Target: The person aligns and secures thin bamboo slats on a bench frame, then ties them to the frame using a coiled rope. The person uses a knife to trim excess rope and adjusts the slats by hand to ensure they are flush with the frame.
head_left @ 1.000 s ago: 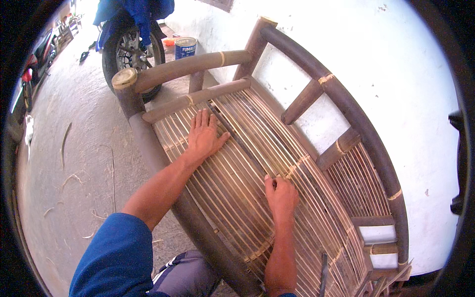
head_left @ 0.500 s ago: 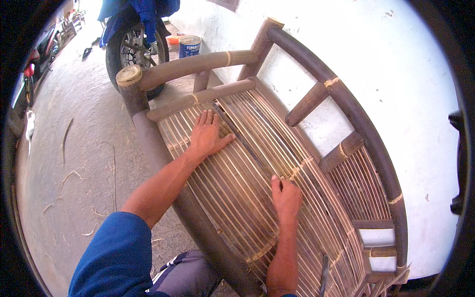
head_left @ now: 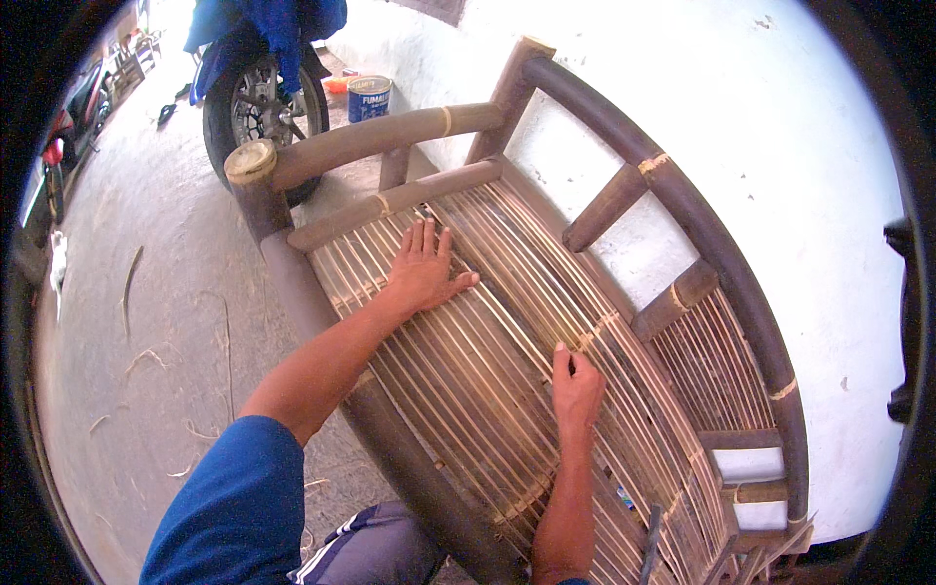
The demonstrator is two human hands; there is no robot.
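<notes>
A bamboo bench [head_left: 400, 458] with dark, thick poles for its frame lies before me, its seat made of long, thin bamboo slats [head_left: 448, 390]. My left hand [head_left: 427, 268] rests flat on the slats near the far end rail, fingers spread and thumb pointing right. Closer to me and to the right, my right hand [head_left: 577, 388] is closed, thumb and forefinger pinching at a slat beside a pale cross-binding [head_left: 597, 331]. The undersides of the right fingers are hidden. A dark flat blade-like strip [head_left: 651, 541] lies on the slats nearer me.
A white wall [head_left: 780, 195] stands behind the backrest [head_left: 717, 249]. Past the far end are a motorcycle wheel [head_left: 265, 112] and a blue tin [head_left: 370, 99]. Loose fibre strips [head_left: 146, 356] litter the concrete floor at left. A white-and-dark cat-like shape [head_left: 58, 258] is at the far left.
Both hands have shifted slightly to the right over the seat. The dark gap between the slats by my left hand has narrowed. The view has moved slightly.
</notes>
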